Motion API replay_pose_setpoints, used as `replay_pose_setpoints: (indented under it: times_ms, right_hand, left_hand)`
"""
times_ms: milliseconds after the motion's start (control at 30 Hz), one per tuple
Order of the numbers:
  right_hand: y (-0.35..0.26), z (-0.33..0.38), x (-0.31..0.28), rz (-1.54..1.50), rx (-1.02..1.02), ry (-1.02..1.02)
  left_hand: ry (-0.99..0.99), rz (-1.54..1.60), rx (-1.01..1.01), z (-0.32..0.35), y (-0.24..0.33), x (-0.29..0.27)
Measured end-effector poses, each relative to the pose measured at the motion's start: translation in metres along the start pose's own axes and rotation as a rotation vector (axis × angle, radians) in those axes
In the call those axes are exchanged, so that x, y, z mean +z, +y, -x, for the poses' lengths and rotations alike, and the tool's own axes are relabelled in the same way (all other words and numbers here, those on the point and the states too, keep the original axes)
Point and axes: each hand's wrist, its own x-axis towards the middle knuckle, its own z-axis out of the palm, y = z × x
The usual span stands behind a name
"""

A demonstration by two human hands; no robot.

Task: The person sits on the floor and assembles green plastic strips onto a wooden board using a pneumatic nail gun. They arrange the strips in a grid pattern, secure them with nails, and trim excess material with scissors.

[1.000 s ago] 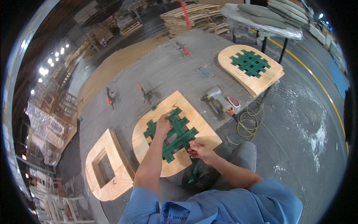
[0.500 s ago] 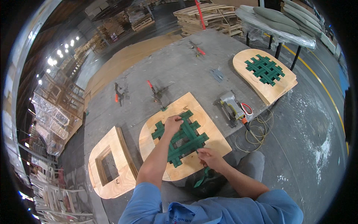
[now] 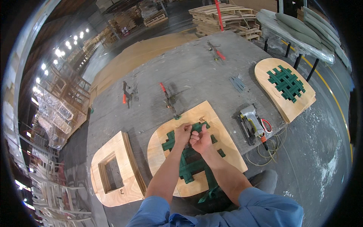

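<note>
Head view: right hand (image 3: pixel 201 140) moved from 4 o'clock edge of green weave (image 3: pixel 191 166) to 12, now just beside left hand (image 3: pixel 183 134); work in hand shifts to far edge. Both grips curled inward, can't tell if pinching strap (image 3: pixel 211 181); strap's tail droops at weave's 5 o'clock. Wooden panel (image 3: pixel 224 142) on desk (image 3: pixel 141 118); staple gun (image 3: pixel 249 117) at panel's 2 o'clock.

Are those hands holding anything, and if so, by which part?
It cannot be told: the left hand and right hand are close together over the green webbing, their curled fingers hiding anything pinched.
</note>
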Motion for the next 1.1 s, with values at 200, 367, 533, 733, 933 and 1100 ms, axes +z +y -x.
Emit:
replay_pose_setpoints:
  times_ms: [200,367,533,733,933,1100]
  right_hand:
    - [-0.031,0.007,0.008,0.065,-0.077,0.069]
    - [0.026,0.104,0.011,0.993,-0.285,0.079]
    - [0.033,0.159,-0.041,1.620,-0.370,-0.079]
    - [0.022,0.188,-0.040,1.872,-0.403,-0.157]
    - [0.003,0.228,-0.043,2.040,-0.367,-0.150]
    - [0.004,0.238,-0.051,1.824,-0.051,-0.145]
  left_hand:
    - [-0.133,-0.267,-0.090,-0.018,0.039,0.026]
    - [0.011,0.368,-0.419,-0.038,0.027,-0.023]
    - [-0.045,0.598,-0.478,-0.035,0.073,-0.001]
    - [-0.248,0.690,-0.280,-0.024,0.052,-0.009]
    - [-0.241,0.779,-0.323,-0.007,0.055,0.002]
    - [-0.185,0.858,-0.344,0.004,0.042,0.005]
